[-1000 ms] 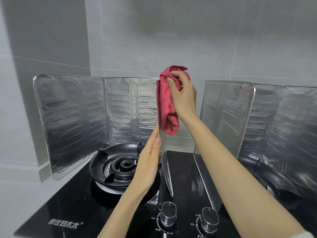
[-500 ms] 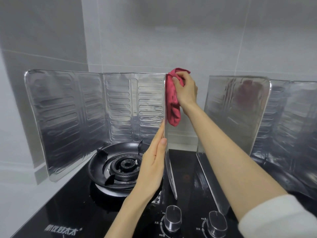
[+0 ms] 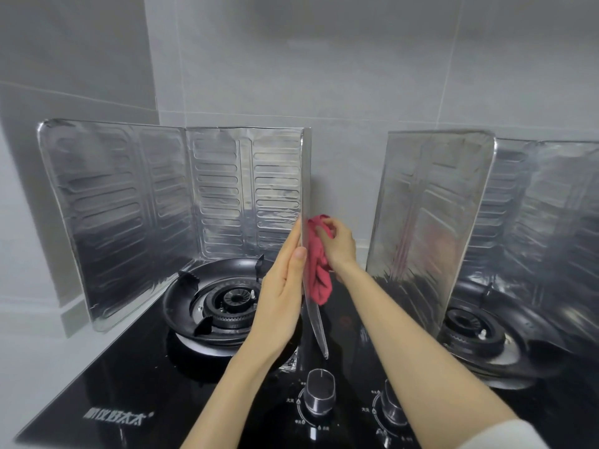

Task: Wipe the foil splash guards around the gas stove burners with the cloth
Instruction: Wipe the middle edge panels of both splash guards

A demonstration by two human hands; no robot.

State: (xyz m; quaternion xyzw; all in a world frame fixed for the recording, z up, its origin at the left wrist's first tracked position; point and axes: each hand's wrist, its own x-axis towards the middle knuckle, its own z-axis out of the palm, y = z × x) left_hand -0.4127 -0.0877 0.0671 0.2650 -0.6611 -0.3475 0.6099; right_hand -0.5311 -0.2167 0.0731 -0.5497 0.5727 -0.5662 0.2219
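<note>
A folded foil splash guard (image 3: 136,202) stands around the left burner (image 3: 233,299). Its right panel is seen nearly edge-on. My left hand (image 3: 282,293) lies flat with straight fingers against the inner face of that panel, thumb at its front edge. My right hand (image 3: 338,244) grips a red cloth (image 3: 319,270) and presses it against the panel's outer face, low down near the stove top. A second foil guard (image 3: 428,222) stands around the right burner (image 3: 473,332).
The black glass stove top (image 3: 136,377) has two silver knobs (image 3: 319,395) at the front centre. Grey tiled walls rise behind and to the left. A pale counter runs along the stove's left side. A narrow gap separates the two guards.
My right hand has slid the red cloth down the outer face of the panel, from its top edge to its lower part. My left hand stays flat on the inner face.
</note>
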